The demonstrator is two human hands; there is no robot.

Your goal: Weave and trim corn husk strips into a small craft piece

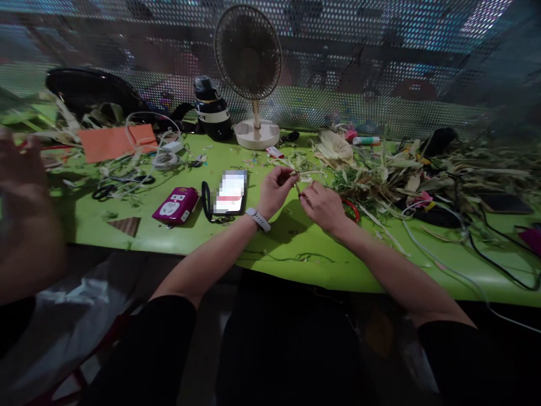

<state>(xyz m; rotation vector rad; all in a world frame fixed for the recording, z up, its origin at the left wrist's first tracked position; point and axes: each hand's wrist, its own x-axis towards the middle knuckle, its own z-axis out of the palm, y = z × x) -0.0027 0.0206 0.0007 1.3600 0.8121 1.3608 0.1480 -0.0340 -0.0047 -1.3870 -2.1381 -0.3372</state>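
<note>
Hands, left hand (275,189) and right hand (322,206), pinch a husk strip (301,176) (pale, thin).

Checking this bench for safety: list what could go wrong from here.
1. The white cable hangs over the green table edge by the right hand; an arm could snag it.
2. Scissors lie half buried among scraps and could be grabbed blindly.
3. The phone lies close to the left hand and could be knocked.
</note>
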